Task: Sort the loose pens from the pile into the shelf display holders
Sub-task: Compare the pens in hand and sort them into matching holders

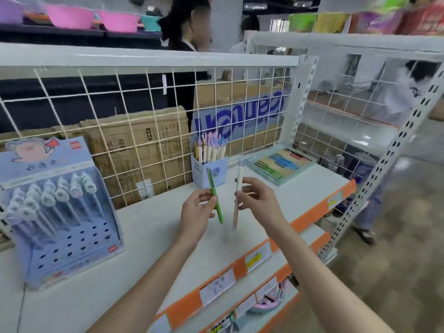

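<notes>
My left hand [197,212] pinches a green pen [214,195], held tilted above the white shelf [149,227]. My right hand [259,200] grips a cream and peach pen [237,195] with a pale purple top, nearly upright. Behind both hands a small blue cup holder [211,171] stands full of pastel pens. At the left a big blue tiered display holder [60,212] carries fluffy-topped pens in its upper rows; its lower holes are bare. A flat tray [281,164] of coloured pens lies at the right rear.
A white wire grid [144,111] backs the shelf, with cardboard boxes [144,145] behind it. The shelf's orange front edge [312,212] bears price labels. A person [185,32] stands beyond the grid and another [396,97] at the right.
</notes>
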Tool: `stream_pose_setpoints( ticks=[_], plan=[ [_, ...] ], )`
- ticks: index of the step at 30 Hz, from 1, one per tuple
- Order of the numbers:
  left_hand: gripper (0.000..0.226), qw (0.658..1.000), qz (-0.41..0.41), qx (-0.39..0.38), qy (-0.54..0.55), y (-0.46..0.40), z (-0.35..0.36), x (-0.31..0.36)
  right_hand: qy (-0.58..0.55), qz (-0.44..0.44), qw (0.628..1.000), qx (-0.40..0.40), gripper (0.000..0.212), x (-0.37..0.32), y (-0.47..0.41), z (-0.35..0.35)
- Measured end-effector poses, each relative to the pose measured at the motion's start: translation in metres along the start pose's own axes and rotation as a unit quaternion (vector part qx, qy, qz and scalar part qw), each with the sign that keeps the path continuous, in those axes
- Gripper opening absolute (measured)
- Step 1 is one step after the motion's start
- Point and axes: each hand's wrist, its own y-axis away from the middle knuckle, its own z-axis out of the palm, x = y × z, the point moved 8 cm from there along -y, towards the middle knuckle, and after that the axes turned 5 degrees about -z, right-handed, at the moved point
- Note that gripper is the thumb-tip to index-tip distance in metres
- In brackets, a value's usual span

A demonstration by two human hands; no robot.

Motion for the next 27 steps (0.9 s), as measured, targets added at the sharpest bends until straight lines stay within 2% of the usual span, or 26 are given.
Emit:
stream_pose_setpoints(
  ticks=[3,7,11,16,20,27],
  plan=[
    [0.011,1.000,-0.003,0.017,0.006,-0.031,0.012,-0.001,0.028,0.009,0.999,-0.011,0.021,0.007,-0.038,-0.006],
    [0.017,0.999,-0.009,0.041,0.012,-0.066,0.024,-0.005,0.036,0.006,0.999,0.028,0.023,0.014,-0.092,-0.018],
    [0.022,0.999,-0.010,0.050,0.012,-0.092,0.031,-0.009,0.005,-0.018,0.997,0.078,0.025,0.020,-0.134,-0.028],
    [0.015,0.994,0.005,0.105,0.005,-0.112,0.021,-0.008,-0.079,-0.070,0.984,0.141,0.013,0.012,-0.166,-0.034],
    [0.017,0.990,0.015,0.139,-0.023,-0.119,0.012,-0.011,-0.068,-0.103,0.985,0.118,0.017,0.013,-0.184,-0.022],
    [0.014,0.982,0.022,0.180,-0.043,-0.115,0.015,-0.012,-0.069,-0.143,0.987,0.027,0.020,0.015,-0.197,-0.003]
  ],
)
